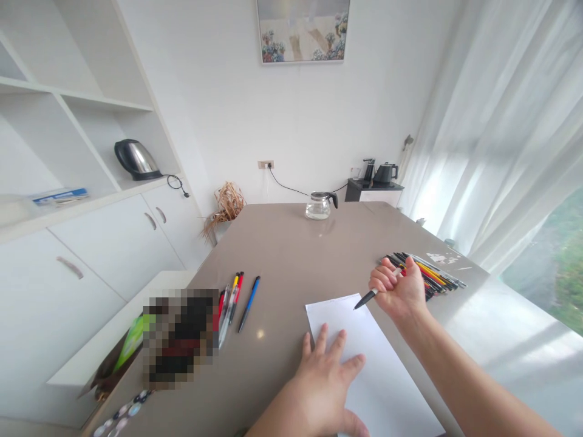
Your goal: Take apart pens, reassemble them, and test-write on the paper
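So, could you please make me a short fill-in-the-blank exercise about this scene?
1. The ____ hand lies spread on the white sheet, while the other hand grips a pen.
2. The single pen just right of the small pen group has a mostly ____ barrel.
3. The glass pot near the table's far edge has a ____ handle.
4. The larger pen pile lies toward the picture's ____ side.

Missing words: left; blue; black; right.

No legible text, labels, numbers or signs.
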A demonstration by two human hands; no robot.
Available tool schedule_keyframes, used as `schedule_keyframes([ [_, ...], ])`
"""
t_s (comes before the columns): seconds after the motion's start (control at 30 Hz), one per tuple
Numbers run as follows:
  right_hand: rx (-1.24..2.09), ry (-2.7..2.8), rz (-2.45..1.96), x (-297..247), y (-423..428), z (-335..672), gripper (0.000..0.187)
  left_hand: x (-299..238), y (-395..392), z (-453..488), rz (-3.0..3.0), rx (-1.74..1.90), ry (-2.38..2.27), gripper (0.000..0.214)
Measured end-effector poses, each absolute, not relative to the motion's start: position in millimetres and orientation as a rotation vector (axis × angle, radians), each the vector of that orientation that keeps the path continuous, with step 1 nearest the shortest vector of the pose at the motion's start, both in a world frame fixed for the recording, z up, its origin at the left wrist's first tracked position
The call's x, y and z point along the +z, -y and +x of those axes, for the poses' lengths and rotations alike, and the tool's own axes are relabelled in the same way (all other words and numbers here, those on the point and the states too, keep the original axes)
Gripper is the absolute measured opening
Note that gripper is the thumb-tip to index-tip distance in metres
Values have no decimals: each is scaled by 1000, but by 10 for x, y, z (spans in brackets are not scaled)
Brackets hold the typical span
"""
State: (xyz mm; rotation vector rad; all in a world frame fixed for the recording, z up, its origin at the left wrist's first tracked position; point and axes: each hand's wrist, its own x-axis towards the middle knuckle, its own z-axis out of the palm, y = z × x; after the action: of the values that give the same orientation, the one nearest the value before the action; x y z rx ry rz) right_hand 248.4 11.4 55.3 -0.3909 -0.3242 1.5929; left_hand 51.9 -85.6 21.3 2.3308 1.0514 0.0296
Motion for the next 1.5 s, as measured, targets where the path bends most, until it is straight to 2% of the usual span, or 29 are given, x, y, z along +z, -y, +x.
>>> schedule_keyframes([
  [0.2, 1532, 264, -598, 431, -113, 2359, 16, 281, 872, 499, 2300, 173, -1028, 86],
  [0.3, 1581, 339, -729, 381, -11, 2309, 15, 319, 812, 521, 2168, 458, -1143, 67],
  [0.4, 1689, 481, -758, 357, 168, 2248, 15, 350, 716, 523, 1774, 863, -1248, 47],
  [0.6, 1743, 668, -814, 282, 422, 2186, 13, 401, 573, 481, 989, 1240, -967, 37],
  [0.87, 1758, 529, -768, 208, 461, 2244, 14, 450, 636, 483, 733, 1168, -686, 27],
  [1.03, 1917, 450, -622, 297, 543, 2209, 39, 417, 616, 495, 665, 1218, -703, 22],
  [1.2, 2019, 380, -530, 389, 630, 2145, 50, 400, 596, 489, 616, 1278, -698, 18],
  [1.5, 1863, 491, -623, 293, 628, 2098, 46, 418, 588, 488, 646, 1327, -729, 18],
])
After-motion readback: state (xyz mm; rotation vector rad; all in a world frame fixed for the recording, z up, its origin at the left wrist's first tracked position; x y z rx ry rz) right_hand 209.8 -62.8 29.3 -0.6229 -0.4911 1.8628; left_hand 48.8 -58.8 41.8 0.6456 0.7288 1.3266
